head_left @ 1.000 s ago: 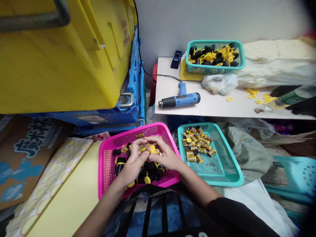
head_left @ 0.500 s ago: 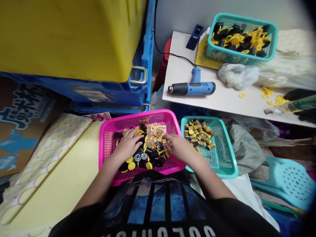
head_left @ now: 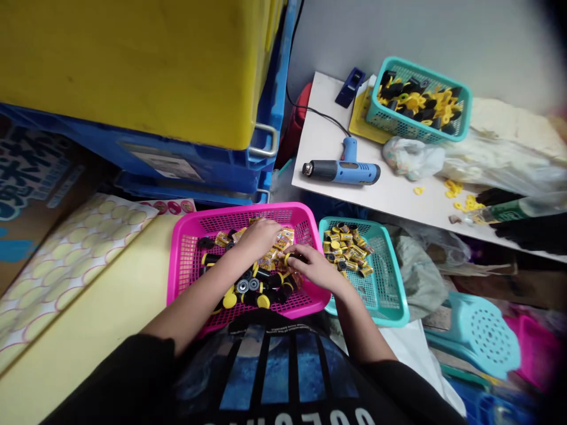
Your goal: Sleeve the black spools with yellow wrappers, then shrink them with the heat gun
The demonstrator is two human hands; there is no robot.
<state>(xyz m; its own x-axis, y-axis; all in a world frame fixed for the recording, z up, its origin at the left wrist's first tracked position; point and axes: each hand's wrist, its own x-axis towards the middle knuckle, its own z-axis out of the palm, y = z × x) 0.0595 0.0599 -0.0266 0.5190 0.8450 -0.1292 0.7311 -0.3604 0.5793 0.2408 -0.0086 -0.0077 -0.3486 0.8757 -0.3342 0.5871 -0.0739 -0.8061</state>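
Observation:
A pink basket [head_left: 177,260] in front of me holds black cylinders with yellow ends [head_left: 266,277] and a pile of yellow printed wrappers [head_left: 283,238]. My left hand [head_left: 261,237] lies over the wrappers at the far side, palm down, its fingertips hidden. At the basket's right, my right hand [head_left: 312,267] is closed with thumb and fingers around a small black cylinder with a yellow end [head_left: 289,258]. Beside it, a teal basket [head_left: 385,295] contains several cylinders in yellow printed wrappers [head_left: 348,248].
On the white table [head_left: 328,94] lie a blue heat gun [head_left: 343,171], a clear plastic bag [head_left: 414,158] and yellow rings [head_left: 454,189]. Another teal basket [head_left: 419,127] there holds black and yellow parts. Stacked crates [head_left: 177,71] rise at left; a light-blue stool [head_left: 487,336] stands at right.
My left hand has moved right and away from me, from the cylinders to the wrappers. My right hand now grips a small cylinder. The view has shifted slightly.

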